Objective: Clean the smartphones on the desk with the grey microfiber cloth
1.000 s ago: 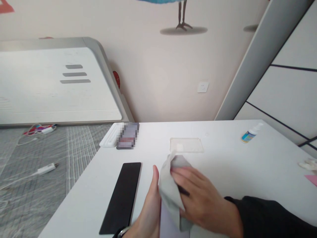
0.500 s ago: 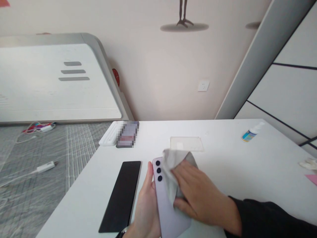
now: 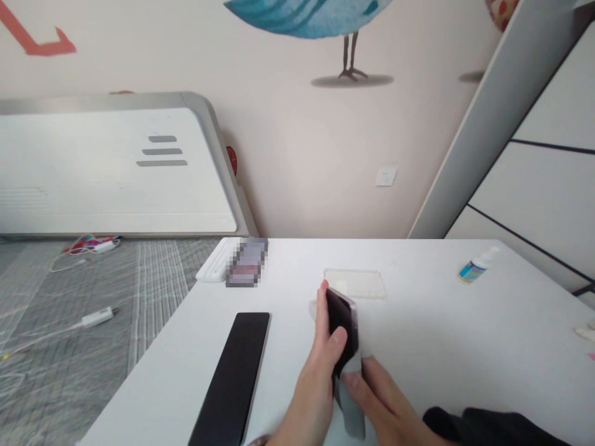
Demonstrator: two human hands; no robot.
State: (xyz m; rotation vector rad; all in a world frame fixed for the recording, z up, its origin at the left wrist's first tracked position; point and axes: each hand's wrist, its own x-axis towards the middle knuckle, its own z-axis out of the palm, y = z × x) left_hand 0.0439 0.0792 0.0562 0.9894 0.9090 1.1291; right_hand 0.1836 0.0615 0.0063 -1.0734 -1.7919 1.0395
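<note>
My left hand (image 3: pixel 310 381) is closed around a lilac phone (image 3: pixel 343 308), its thumb over the dark screen. The phone is turned nearly on edge, with the screen toward the left. A grey cloth (image 3: pixel 352 412) wraps the phone's lower part, and my right hand (image 3: pixel 389 402) pinches the cloth against the side edge. Much of the phone's back is hidden from view. Just beyond it a clear phone case (image 3: pixel 357 284) lies flat on the white table (image 3: pixel 455 365).
A large black slab-like device (image 3: pixel 235 378) lies left of my hands. Farther back are a blurred-out phone-like item (image 3: pixel 248 263) and a white tray-like object (image 3: pixel 215 265). A small pump bottle (image 3: pixel 477 266) lies tilted at the back right. Left of the table, a cable with a white plug (image 3: pixel 97 317) rests on grey bedding.
The phone has turned from back facing up to nearly on edge, screen showing. My right hand has moved the cloth from its back down to its lower edge. The head view has tilted up.
</note>
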